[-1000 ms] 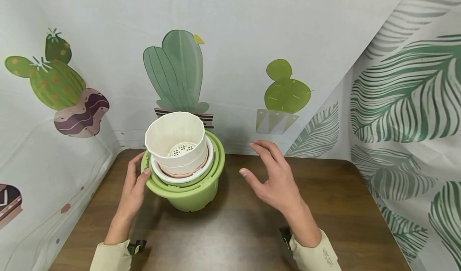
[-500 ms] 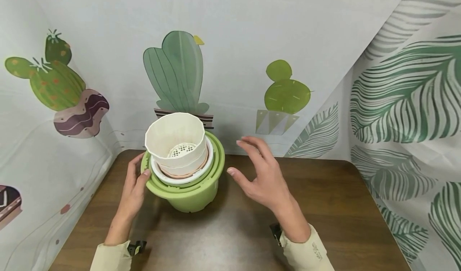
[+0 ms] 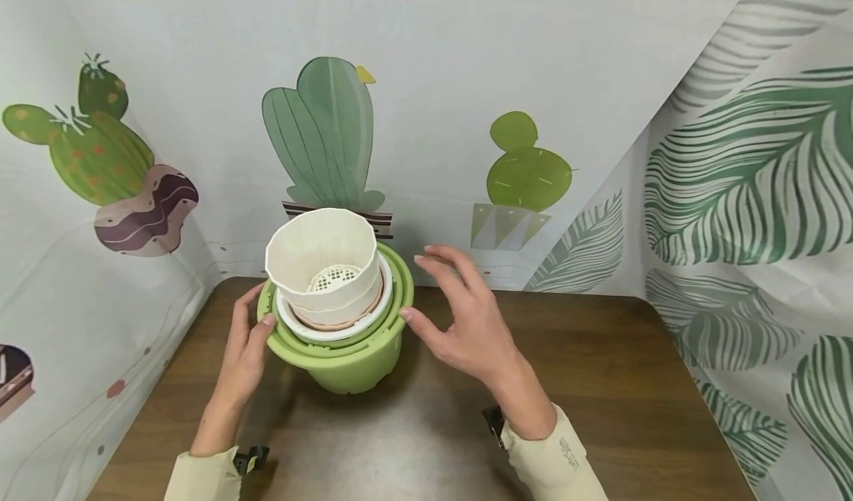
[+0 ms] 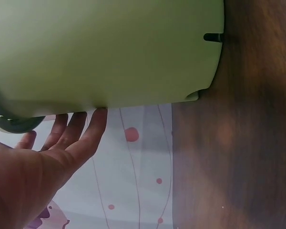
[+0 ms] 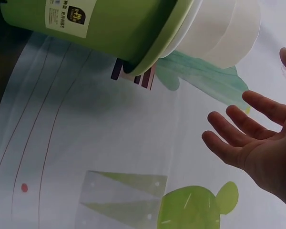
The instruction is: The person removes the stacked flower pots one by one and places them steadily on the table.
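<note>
A nested stack of flower pots stands toward the left of the table in the head view. The outermost is a wide light-green flower pot (image 3: 353, 368); inside it sit another green rim, a white pot (image 3: 309, 332) and, on top, a tall cream pot (image 3: 323, 253) with a grid bottom. My left hand (image 3: 243, 349) holds the green pot's left rim, thumb over it and fingers (image 4: 93, 131) under it against the wall. My right hand (image 3: 469, 327) hovers just right of the rim, fingers spread and holding nothing.
The brown wooden table (image 3: 586, 382) extends right and in front of the pots. A white cloth backdrop (image 3: 440, 64) printed with cacti and leaves rises close behind the stack and along both sides.
My right hand has moved left, from well apart to close beside the green pot's rim. The left hand and the pot stack have stayed in place.
</note>
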Demonstrator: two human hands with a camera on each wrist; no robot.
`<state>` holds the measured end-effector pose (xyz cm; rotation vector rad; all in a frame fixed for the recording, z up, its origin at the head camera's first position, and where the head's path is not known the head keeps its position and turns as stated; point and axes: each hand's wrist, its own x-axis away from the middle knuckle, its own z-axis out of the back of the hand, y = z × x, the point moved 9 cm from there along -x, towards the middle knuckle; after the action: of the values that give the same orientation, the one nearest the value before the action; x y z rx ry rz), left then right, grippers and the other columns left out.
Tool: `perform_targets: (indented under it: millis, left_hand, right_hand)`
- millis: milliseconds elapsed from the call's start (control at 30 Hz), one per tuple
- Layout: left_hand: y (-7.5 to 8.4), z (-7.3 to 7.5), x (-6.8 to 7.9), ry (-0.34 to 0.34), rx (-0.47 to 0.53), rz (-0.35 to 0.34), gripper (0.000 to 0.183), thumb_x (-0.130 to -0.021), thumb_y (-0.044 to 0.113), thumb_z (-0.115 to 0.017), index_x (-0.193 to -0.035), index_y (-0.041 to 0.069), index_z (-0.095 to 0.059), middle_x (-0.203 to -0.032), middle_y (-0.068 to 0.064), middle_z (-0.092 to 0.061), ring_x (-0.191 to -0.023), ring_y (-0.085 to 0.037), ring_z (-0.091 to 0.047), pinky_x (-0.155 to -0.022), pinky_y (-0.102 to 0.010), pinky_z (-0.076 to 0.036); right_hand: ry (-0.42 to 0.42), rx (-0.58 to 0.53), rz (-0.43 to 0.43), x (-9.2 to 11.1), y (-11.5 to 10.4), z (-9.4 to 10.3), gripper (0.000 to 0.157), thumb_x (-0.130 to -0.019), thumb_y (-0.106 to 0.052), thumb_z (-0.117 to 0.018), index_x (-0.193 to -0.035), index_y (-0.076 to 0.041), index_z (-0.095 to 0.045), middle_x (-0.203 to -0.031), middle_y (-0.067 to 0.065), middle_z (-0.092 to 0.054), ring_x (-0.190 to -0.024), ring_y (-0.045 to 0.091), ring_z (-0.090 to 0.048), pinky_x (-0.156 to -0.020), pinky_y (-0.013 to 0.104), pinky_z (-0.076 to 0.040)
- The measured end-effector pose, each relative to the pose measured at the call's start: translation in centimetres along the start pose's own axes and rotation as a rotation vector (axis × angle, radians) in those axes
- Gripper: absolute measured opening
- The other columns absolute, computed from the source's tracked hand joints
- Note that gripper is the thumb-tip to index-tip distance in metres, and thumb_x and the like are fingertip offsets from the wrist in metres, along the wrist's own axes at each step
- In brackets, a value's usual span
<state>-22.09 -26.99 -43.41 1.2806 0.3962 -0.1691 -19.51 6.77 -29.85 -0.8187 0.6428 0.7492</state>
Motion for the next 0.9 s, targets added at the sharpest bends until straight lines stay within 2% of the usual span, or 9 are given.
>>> perform_targets:
  millis: [433,900]
  left_hand:
    - [-0.1,-0.6,-0.1,-0.025,-0.041,-0.004,0.05,-0.113,0.013,-0.041,-0.161,0.002,-0.034,-0.156,-0.014,-0.042,-0.135,-0.011,-0.042,-0.106,-0.013,-0.033]
    - [0.3,-0.1,0.2,-0.003,-0.057,-0.049,0.051,-0.112,0.011,-0.041,-0.161,0.001,-0.034,-0.158,-0.019,-0.041,-0.139,-0.007,-0.039,-0.109,-0.012,-0.029]
  right_hand:
    - [-0.013,-0.004,0.006,-0.9,-1.1,-0.6,0.057,-0.095,-0.039,-0.079,-0.14,-0.007,-0.063,-0.147,0.015,-0.054,-0.137,0.028,-0.054,-0.11,0.045,-0.047]
    - [-0.024,0.002,0.092,-2.5,-2.8,-2.3,0.064,-0.091,-0.034,-0.083,-0.144,-0.007,-0.062,-0.151,0.012,-0.054,-0.14,0.028,-0.051,-0.116,0.044,-0.042]
